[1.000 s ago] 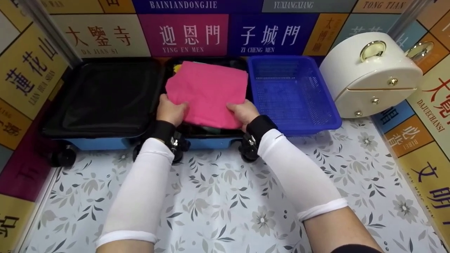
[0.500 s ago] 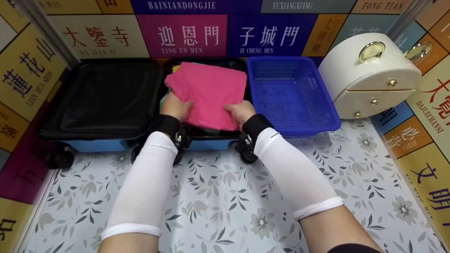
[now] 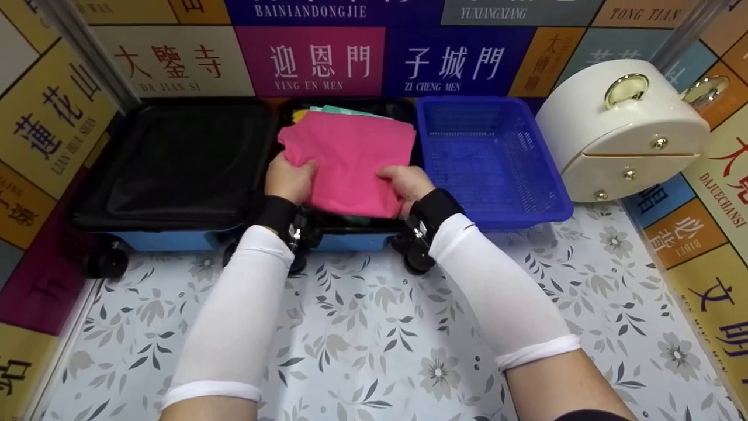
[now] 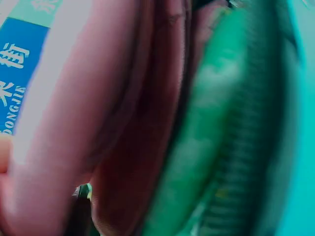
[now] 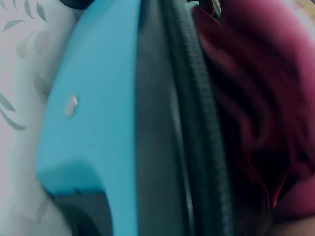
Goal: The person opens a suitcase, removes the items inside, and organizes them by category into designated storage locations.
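Note:
A folded pink cloth garment (image 3: 350,155) lies over the right half of an open blue suitcase (image 3: 356,241). My left hand (image 3: 293,178) grips its left edge, thumb on top. On the right edge, my right hand (image 3: 412,184) holds it the same way, and the fingers of both hands are hidden beneath. Green cloth (image 3: 345,111) and a bit of yellow cloth (image 3: 300,115) show behind it. In the left wrist view, layers of the pink garment (image 4: 74,108) hang beside green cloth (image 4: 206,118). The right wrist view has pink folds (image 5: 261,83) inside the zippered rim (image 5: 202,98).
The suitcase's black-lined left half (image 3: 187,164) lies at the left, its wheels (image 3: 108,263) facing me. To the right stand a blue plastic basket (image 3: 555,204) and a white rounded case (image 3: 619,134) with gold handles. Patterned panels (image 3: 327,61) wall in the back and sides.
The pink garment has shifted slightly toward me, and more green cloth shows behind its far edge. My left hand has slid a little inward. Both hands keep their hold.

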The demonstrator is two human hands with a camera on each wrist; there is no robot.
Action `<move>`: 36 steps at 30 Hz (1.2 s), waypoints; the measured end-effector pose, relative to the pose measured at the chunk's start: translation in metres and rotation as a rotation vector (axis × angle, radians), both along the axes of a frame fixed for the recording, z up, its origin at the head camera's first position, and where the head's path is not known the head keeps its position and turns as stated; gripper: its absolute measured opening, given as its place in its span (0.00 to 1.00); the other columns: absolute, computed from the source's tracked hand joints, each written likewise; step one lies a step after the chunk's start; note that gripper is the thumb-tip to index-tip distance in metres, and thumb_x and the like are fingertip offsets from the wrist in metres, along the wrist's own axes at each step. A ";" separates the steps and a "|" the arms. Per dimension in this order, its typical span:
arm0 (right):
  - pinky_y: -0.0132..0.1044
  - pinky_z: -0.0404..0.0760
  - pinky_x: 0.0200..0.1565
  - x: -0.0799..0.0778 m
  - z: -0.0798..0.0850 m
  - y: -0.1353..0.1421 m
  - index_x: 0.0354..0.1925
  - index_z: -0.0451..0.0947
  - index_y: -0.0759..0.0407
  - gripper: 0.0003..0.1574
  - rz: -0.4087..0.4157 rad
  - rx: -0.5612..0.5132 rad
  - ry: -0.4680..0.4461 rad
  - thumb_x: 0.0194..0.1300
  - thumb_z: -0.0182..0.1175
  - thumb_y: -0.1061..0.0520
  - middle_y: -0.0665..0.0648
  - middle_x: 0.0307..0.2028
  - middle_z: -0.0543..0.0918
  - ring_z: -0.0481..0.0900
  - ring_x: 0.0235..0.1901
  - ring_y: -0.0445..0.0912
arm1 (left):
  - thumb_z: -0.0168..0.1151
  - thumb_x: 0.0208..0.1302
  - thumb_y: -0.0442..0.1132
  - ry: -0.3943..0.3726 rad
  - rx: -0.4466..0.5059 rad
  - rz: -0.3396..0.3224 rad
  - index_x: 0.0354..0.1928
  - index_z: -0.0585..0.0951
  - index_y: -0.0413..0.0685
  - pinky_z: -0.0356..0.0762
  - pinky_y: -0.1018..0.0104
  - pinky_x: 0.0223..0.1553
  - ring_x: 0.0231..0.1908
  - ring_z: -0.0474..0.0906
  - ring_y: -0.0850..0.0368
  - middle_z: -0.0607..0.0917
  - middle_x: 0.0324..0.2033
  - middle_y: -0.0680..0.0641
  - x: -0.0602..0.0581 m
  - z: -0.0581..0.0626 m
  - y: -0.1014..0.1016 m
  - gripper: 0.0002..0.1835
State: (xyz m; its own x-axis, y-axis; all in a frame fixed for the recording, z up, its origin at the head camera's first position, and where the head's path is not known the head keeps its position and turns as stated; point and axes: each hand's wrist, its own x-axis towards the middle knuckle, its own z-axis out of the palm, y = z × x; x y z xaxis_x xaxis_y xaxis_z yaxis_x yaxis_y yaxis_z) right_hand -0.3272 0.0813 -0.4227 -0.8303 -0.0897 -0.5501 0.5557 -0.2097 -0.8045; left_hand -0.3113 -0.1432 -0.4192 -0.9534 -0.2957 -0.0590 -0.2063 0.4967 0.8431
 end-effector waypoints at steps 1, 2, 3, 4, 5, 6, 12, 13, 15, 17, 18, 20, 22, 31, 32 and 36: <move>0.42 0.88 0.33 0.001 0.000 -0.002 0.46 0.74 0.61 0.09 0.000 0.029 0.011 0.71 0.63 0.61 0.55 0.31 0.86 0.87 0.29 0.47 | 0.61 0.71 0.46 -0.003 -0.029 -0.011 0.68 0.76 0.35 0.74 0.56 0.69 0.64 0.80 0.43 0.84 0.62 0.36 0.000 -0.001 0.000 0.30; 0.42 0.88 0.34 0.002 0.000 -0.005 0.46 0.74 0.61 0.09 -0.006 0.060 0.029 0.71 0.63 0.62 0.55 0.31 0.86 0.87 0.29 0.47 | 0.61 0.71 0.46 -0.008 -0.051 -0.024 0.69 0.76 0.35 0.74 0.55 0.69 0.65 0.79 0.43 0.84 0.63 0.36 0.000 -0.002 -0.001 0.30; 0.41 0.88 0.34 0.003 0.000 -0.008 0.46 0.74 0.62 0.09 -0.011 0.087 0.047 0.71 0.63 0.62 0.55 0.31 0.85 0.87 0.29 0.46 | 0.60 0.70 0.46 -0.010 -0.068 -0.039 0.69 0.76 0.35 0.74 0.55 0.69 0.65 0.79 0.42 0.83 0.63 0.36 -0.001 -0.004 -0.002 0.30; 0.41 0.87 0.35 0.004 -0.001 -0.010 0.47 0.75 0.62 0.09 -0.014 0.115 0.061 0.70 0.63 0.62 0.55 0.31 0.85 0.86 0.29 0.46 | 0.60 0.70 0.46 -0.012 -0.082 -0.052 0.68 0.76 0.36 0.74 0.54 0.69 0.65 0.79 0.42 0.84 0.63 0.36 -0.001 -0.004 -0.002 0.30; 0.41 0.87 0.35 0.004 -0.002 -0.012 0.48 0.75 0.63 0.11 -0.017 0.145 0.075 0.70 0.63 0.62 0.54 0.31 0.85 0.86 0.30 0.46 | 0.60 0.70 0.46 -0.019 -0.091 -0.069 0.69 0.76 0.36 0.73 0.54 0.70 0.66 0.79 0.42 0.83 0.63 0.36 -0.001 -0.005 -0.003 0.30; 0.40 0.86 0.35 0.005 -0.003 -0.012 0.49 0.75 0.64 0.12 -0.021 0.170 0.083 0.70 0.63 0.61 0.54 0.31 0.84 0.85 0.30 0.45 | 0.60 0.69 0.46 -0.027 -0.097 -0.088 0.69 0.75 0.36 0.73 0.54 0.70 0.66 0.78 0.42 0.83 0.64 0.36 -0.001 -0.005 -0.004 0.31; 0.40 0.85 0.38 0.010 -0.007 -0.015 0.62 0.72 0.66 0.25 -0.046 0.269 0.182 0.68 0.63 0.63 0.56 0.40 0.82 0.83 0.35 0.47 | 0.64 0.69 0.46 -0.047 -0.127 -0.152 0.71 0.74 0.36 0.72 0.56 0.71 0.66 0.78 0.44 0.82 0.65 0.37 -0.001 -0.008 -0.004 0.33; 0.41 0.84 0.38 0.011 -0.006 -0.017 0.63 0.71 0.66 0.27 -0.051 0.272 0.201 0.67 0.63 0.64 0.56 0.42 0.81 0.82 0.36 0.47 | 0.64 0.69 0.47 -0.054 -0.127 -0.150 0.70 0.75 0.36 0.73 0.56 0.70 0.64 0.79 0.44 0.82 0.64 0.37 -0.001 -0.008 -0.003 0.32; 0.40 0.84 0.39 0.012 -0.004 -0.020 0.64 0.71 0.65 0.29 -0.062 0.264 0.220 0.66 0.63 0.64 0.56 0.43 0.80 0.81 0.37 0.47 | 0.64 0.69 0.50 -0.075 -0.126 -0.145 0.66 0.77 0.35 0.75 0.56 0.67 0.61 0.80 0.45 0.84 0.61 0.36 -0.001 -0.007 -0.001 0.32; 0.39 0.83 0.37 0.011 -0.004 -0.021 0.61 0.72 0.65 0.27 -0.073 0.232 0.194 0.66 0.65 0.62 0.55 0.41 0.80 0.81 0.35 0.46 | 0.63 0.69 0.52 -0.097 -0.114 -0.144 0.63 0.79 0.33 0.78 0.55 0.64 0.56 0.81 0.45 0.85 0.58 0.36 -0.002 -0.007 0.000 0.31; 0.39 0.84 0.37 0.009 -0.005 -0.021 0.59 0.72 0.65 0.25 -0.076 0.201 0.169 0.67 0.66 0.61 0.55 0.39 0.81 0.82 0.34 0.46 | 0.63 0.69 0.53 -0.106 -0.105 -0.145 0.61 0.80 0.32 0.79 0.54 0.63 0.54 0.81 0.45 0.86 0.57 0.35 -0.002 -0.008 0.001 0.31; 0.38 0.85 0.34 0.007 -0.006 -0.018 0.55 0.73 0.65 0.21 -0.074 0.158 0.128 0.68 0.67 0.59 0.55 0.35 0.82 0.83 0.31 0.46 | 0.62 0.69 0.51 -0.111 -0.084 -0.143 0.60 0.80 0.31 0.79 0.54 0.62 0.53 0.81 0.45 0.86 0.56 0.35 -0.003 -0.010 0.002 0.30; 0.38 0.86 0.32 0.004 -0.009 -0.014 0.52 0.74 0.66 0.19 -0.059 0.156 0.108 0.67 0.68 0.60 0.54 0.32 0.82 0.83 0.28 0.45 | 0.62 0.68 0.48 -0.099 -0.045 -0.134 0.62 0.79 0.31 0.78 0.54 0.62 0.54 0.81 0.45 0.85 0.57 0.35 -0.004 -0.012 0.002 0.29; 0.39 0.85 0.31 0.004 0.008 0.009 0.51 0.75 0.61 0.19 -0.050 0.188 0.231 0.62 0.67 0.65 0.54 0.34 0.82 0.84 0.29 0.46 | 0.64 0.66 0.39 0.133 0.218 -0.099 0.72 0.70 0.37 0.76 0.58 0.66 0.60 0.79 0.48 0.84 0.59 0.37 0.002 -0.007 0.017 0.33; 0.39 0.85 0.30 0.005 0.012 0.013 0.52 0.76 0.60 0.20 -0.039 0.196 0.259 0.63 0.67 0.64 0.54 0.34 0.82 0.84 0.29 0.46 | 0.65 0.66 0.39 0.163 0.244 -0.089 0.73 0.70 0.38 0.75 0.59 0.67 0.61 0.79 0.49 0.84 0.60 0.37 0.004 -0.005 0.020 0.34; 0.40 0.85 0.33 0.007 0.028 0.026 0.57 0.76 0.59 0.22 -0.045 0.239 0.365 0.65 0.66 0.64 0.56 0.42 0.84 0.86 0.34 0.47 | 0.67 0.67 0.36 0.281 0.335 -0.064 0.72 0.70 0.38 0.75 0.61 0.67 0.62 0.80 0.48 0.84 0.60 0.37 0.011 0.005 0.035 0.33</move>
